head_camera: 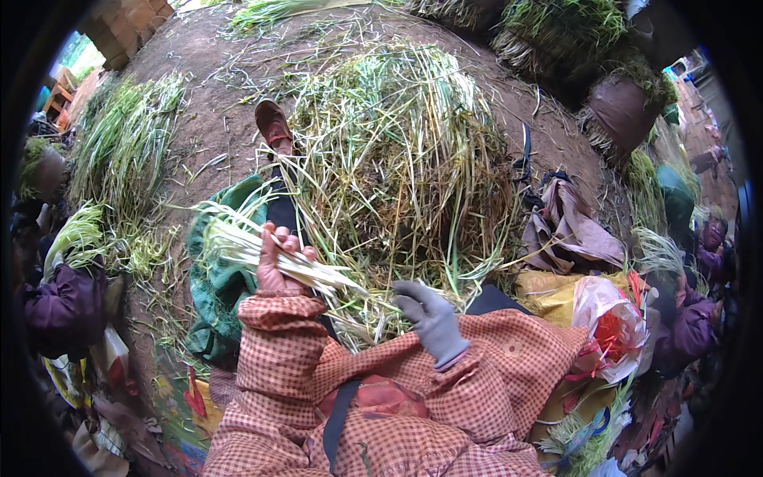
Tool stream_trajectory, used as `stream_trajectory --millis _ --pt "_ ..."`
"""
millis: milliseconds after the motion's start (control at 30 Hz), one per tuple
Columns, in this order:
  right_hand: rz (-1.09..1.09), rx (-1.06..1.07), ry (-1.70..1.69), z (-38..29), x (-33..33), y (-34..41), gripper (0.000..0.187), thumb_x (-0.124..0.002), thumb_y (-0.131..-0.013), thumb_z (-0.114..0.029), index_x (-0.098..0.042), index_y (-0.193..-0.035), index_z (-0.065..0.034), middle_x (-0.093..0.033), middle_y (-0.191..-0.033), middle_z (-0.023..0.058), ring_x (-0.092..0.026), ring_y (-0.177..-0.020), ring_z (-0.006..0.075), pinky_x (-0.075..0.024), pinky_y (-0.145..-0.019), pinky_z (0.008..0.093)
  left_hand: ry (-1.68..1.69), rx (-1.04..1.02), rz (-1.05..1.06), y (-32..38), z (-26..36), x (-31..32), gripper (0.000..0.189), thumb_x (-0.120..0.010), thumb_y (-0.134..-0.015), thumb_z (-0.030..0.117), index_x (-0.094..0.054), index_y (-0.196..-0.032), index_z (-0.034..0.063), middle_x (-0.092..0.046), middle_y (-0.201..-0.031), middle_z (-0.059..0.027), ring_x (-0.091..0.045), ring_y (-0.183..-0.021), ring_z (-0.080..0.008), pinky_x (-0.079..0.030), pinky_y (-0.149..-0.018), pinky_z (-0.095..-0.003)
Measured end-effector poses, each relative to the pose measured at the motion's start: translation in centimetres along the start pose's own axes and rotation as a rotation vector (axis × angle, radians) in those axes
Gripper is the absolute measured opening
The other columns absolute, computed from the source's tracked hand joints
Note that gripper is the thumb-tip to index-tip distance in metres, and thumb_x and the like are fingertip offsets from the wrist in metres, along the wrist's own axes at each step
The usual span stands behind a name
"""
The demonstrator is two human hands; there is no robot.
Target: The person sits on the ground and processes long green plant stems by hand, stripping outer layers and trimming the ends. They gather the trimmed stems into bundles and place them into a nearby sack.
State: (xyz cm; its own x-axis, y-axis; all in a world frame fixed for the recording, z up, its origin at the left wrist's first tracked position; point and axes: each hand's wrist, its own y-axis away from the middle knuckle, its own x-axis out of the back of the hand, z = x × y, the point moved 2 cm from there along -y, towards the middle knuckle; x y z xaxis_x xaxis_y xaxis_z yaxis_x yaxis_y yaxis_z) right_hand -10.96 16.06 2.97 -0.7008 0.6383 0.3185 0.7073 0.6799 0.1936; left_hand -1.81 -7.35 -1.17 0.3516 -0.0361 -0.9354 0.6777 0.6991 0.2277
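My bare left hand is closed around a bunch of pale, thin plant stalks, whose white ends point right toward my other hand. In a grey glove, my right hand hovers over loose stalks on my lap, its fingers partly curled and apart, with nothing seen in it. A large heap of long green and yellowed stalks lies in front of me, its lower part brown and tangled. Under the held bunch, a green cloth covers part of my leg. A checked smock covers my arms and lap.
More green stalks lie on the bare earth at left. A crumpled mauve cloth, a yellow sack and a plastic bag with red strips are at my right. Large bundles stand upper right. People in purple sleeves sit on both sides.
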Motion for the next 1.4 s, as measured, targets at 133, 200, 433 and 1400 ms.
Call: stream_trajectory --millis 133,200,433,1400 --pt "-0.111 -0.293 -0.484 -0.9 -2.7 -0.2 0.026 -0.061 -0.088 -0.022 -0.062 -0.104 -0.0009 -0.063 -0.08 0.0009 -0.056 -0.071 0.0063 -0.0462 -0.063 0.0199 -0.005 0.027 0.085 0.7 -2.4 0.4 0.023 -0.054 -0.091 0.022 -0.049 -0.112 0.0136 -0.053 -0.083 -0.0021 -0.055 -0.074 -0.0142 -0.052 -0.059 -0.0423" --pt "-0.034 -0.195 -0.365 -1.4 -2.4 -0.3 0.023 -0.062 -0.087 -0.019 -0.063 -0.098 0.0004 -0.062 -0.077 0.0034 -0.056 -0.068 0.0078 -0.046 -0.06 0.0223 -0.054 -0.007 0.054 1.4 -3.0 -0.3 0.031 -0.056 -0.09 0.02 -0.044 -0.117 0.0131 -0.054 -0.084 -0.004 -0.057 -0.076 -0.0163 -0.054 -0.061 -0.0454" --pt "-0.053 -0.068 0.04 -0.5 -1.6 -3.2 0.033 -0.061 -0.086 -0.032 -0.064 -0.099 -0.0022 -0.067 -0.088 0.0108 -0.064 -0.078 0.018 -0.0523 -0.068 0.0269 -0.217 -0.015 -0.041 1.8 -3.1 -4.3 0.039 -0.064 -0.083 0.008 -0.044 -0.116 0.0087 -0.058 -0.079 -0.0066 -0.061 -0.07 -0.0193 -0.058 -0.06 -0.0416" --pt "-0.614 -0.467 0.695 7.9 -3.3 -1.4 0.063 -0.047 -0.084 -0.057 -0.048 -0.129 -0.0132 -0.055 -0.122 0.0156 -0.051 -0.115 0.0311 -0.0386 -0.098 0.0379 -0.631 0.233 0.328 -0.4 -2.5 0.8 0.019 -0.065 -0.081 0.007 -0.052 -0.094 0.0057 -0.049 -0.059 -0.0032 -0.042 -0.037 -0.0103 -0.038 -0.031 -0.0265"
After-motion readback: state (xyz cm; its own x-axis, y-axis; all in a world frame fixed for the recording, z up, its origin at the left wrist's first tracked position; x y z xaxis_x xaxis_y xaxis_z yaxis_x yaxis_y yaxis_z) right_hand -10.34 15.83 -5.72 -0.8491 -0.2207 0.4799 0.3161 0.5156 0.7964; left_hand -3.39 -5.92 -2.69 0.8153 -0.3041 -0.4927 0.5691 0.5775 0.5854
